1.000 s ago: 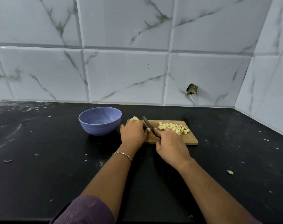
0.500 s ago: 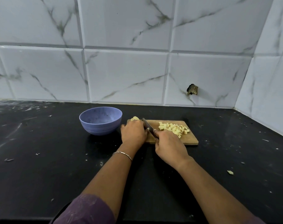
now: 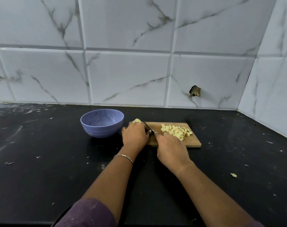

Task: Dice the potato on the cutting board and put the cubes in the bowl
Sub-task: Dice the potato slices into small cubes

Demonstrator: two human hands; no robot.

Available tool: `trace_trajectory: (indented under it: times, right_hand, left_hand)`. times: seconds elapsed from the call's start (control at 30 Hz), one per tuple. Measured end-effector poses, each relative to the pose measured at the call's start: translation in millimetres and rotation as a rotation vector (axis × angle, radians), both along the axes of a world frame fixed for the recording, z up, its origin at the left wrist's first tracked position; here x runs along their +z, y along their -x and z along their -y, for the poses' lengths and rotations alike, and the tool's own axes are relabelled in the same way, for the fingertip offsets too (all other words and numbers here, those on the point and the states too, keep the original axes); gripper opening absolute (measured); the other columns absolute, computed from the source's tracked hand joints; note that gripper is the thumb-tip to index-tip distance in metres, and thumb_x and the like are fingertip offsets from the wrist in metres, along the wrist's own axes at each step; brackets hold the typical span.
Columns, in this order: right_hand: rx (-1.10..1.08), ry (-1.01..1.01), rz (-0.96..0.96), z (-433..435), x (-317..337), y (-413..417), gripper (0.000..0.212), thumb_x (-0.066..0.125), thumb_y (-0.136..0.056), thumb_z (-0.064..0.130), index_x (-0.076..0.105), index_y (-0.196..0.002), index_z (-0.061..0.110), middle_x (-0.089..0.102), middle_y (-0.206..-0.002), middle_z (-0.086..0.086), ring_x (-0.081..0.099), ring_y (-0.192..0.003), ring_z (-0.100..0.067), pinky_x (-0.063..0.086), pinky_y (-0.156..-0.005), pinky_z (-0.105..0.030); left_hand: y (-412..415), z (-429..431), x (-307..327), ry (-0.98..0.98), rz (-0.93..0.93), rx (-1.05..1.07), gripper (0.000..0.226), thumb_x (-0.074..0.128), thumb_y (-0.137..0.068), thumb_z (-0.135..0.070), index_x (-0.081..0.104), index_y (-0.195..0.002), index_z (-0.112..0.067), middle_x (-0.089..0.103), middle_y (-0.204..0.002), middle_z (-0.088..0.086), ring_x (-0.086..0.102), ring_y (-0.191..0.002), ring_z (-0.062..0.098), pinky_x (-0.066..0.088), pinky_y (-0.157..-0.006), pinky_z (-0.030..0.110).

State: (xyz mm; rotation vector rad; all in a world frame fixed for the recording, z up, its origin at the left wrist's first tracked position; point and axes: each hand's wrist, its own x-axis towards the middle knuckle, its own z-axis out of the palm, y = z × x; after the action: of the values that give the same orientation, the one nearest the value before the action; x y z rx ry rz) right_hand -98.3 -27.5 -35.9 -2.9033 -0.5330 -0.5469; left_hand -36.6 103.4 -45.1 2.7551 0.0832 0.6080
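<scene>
A wooden cutting board (image 3: 191,141) lies on the black counter. A pile of pale potato cubes (image 3: 176,131) sits on its right half. A piece of uncut potato (image 3: 137,120) shows at the board's far left corner, mostly hidden behind my left hand (image 3: 135,136), which holds potato down on the board with curled fingers. My right hand (image 3: 170,149) grips the handle of a knife (image 3: 148,126), whose blade angles up and left beside my left fingers. The purple bowl (image 3: 102,124) stands left of the board and looks empty.
A stray potato bit (image 3: 233,175) lies on the counter at the right. Small scraps and white smears dot the counter (image 3: 41,169). Tiled walls close off the back and the right side. A dark hole (image 3: 195,91) marks the back wall.
The knife blade has shifted slightly left, closer to my left fingers. Both hands stay over the board's left half; the cube pile is unchanged.
</scene>
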Motion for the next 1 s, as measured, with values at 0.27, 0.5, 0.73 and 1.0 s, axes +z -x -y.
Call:
trace_trajectory:
  times: [0.27, 0.5, 0.73, 1.0]
  right_hand:
    - [-0.082, -0.046, 0.007, 13.9, 3.5, -4.8, 0.042, 0.056, -0.098, 0.015, 0.050, -0.140, 0.021, 0.058, -0.113, -0.002, 0.060, -0.102, -0.017, 0.051, -0.082, -0.029]
    - [-0.096, -0.182, 0.030, 17.6, 4.2, -5.8, 0.043, 0.053, -0.099, 0.019, 0.053, -0.142, 0.026, 0.060, -0.107, 0.002, 0.060, -0.098, -0.015, 0.050, -0.084, -0.028]
    - [0.006, -0.274, 0.024, 12.4, 4.1, -1.4, 0.050, 0.049, -0.101, 0.026, 0.040, -0.150, 0.030, 0.058, -0.107, 0.005, 0.057, -0.100, -0.011, 0.047, -0.087, -0.024]
    - [0.029, -0.270, -0.007, 10.4, 1.0, -2.4, 0.051, 0.052, -0.101, 0.026, 0.041, -0.150, 0.028, 0.061, -0.116, 0.004, 0.057, -0.106, -0.010, 0.047, -0.089, -0.023]
  left_hand:
    - [-0.5, 0.5, -0.2, -0.002, -0.001, -0.001, 0.024, 0.058, -0.094, -0.041, 0.071, -0.108, -0.027, 0.065, -0.114, 0.000, 0.055, -0.116, 0.021, 0.039, -0.095, 0.041]
    - [-2.0, -4.0, 2.5, 0.037, -0.042, -0.031, 0.023, 0.058, -0.096, -0.034, 0.070, -0.115, -0.028, 0.065, -0.118, -0.001, 0.055, -0.117, 0.021, 0.041, -0.095, 0.043]
    - [1.3, -2.2, 5.6, 0.070, -0.034, -0.010, 0.022, 0.059, -0.089, -0.038, 0.072, -0.102, -0.026, 0.067, -0.109, -0.003, 0.058, -0.111, 0.019, 0.040, -0.090, 0.039]
    - [-1.0, -0.4, 2.8, 0.051, -0.043, -0.003, 0.022, 0.060, -0.091, -0.036, 0.071, -0.108, -0.027, 0.066, -0.112, -0.004, 0.057, -0.113, 0.019, 0.040, -0.095, 0.044]
